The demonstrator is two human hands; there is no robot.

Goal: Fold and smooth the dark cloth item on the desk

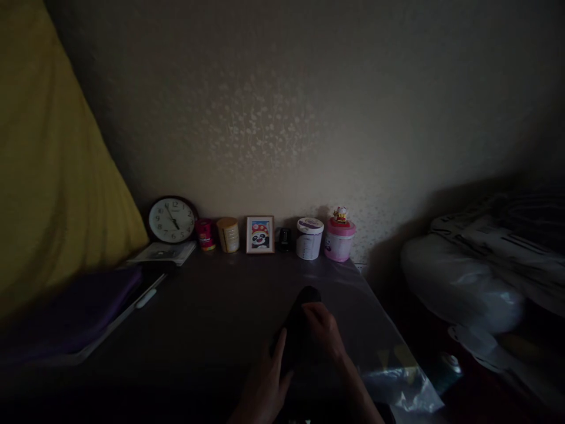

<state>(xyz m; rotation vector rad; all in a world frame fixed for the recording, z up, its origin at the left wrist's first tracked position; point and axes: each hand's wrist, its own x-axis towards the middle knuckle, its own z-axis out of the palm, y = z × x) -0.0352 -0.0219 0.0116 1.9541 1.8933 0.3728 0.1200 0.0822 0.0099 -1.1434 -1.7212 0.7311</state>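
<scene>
A long black, shoe-shaped item (pixel 295 321) with a rounded far end is held over the near part of the dark table (pixel 220 312). It is too dark to make out its details. My left hand (pixel 267 383) grips its near left side, the thumb stretched along the edge. At the upper right side, my right hand (pixel 324 327) is closed, its fingers pinching the item near the rounded end. The lower part of the item fades into shadow between my wrists.
Along the wall stand a round clock (pixel 172 220), a pink can (pixel 205 235), a yellowish tin (pixel 228 235), a framed panda picture (pixel 260 235) and two tubs (pixel 309 240). A purple case (pixel 88 306) lies left, beside a yellow curtain (pixel 53 176). Plastic-wrapped bundles (pixel 459 282) fill the right.
</scene>
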